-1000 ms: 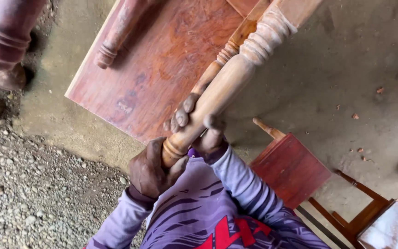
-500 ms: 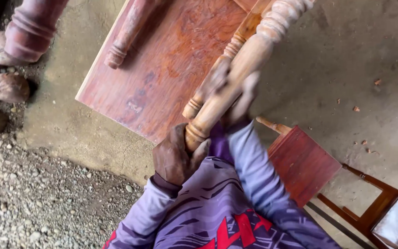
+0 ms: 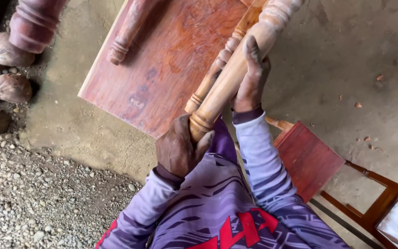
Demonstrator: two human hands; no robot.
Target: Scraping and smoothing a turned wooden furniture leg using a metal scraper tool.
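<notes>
A pale, unvarnished turned wooden leg [image 3: 229, 76] slants from the top right down to my chest. My left hand [image 3: 178, 148] grips its lower end, fingers wrapped round the ringed foot. My right hand [image 3: 250, 78] lies higher along the shaft with fingers stretched up its side. Under the leg lies a red-brown varnished table top [image 3: 162, 69], upside down on the concrete, with a second pale leg [image 3: 210, 80] and a darker varnished leg [image 3: 126, 32] standing on it. I wear purple patterned sleeves.
A small red-brown wooden stool or chair [image 3: 307, 157] stands just right of me. A thick dark turned post [image 3: 33, 25] and round brown husks [image 3: 11, 87] lie at the upper left. Gravel [image 3: 33, 203] covers the lower left; concrete floor [image 3: 346, 55] fills the right.
My right hand has slid up the pale leg, from near the left hand to well along the shaft. The view has moved closer to the leg.
</notes>
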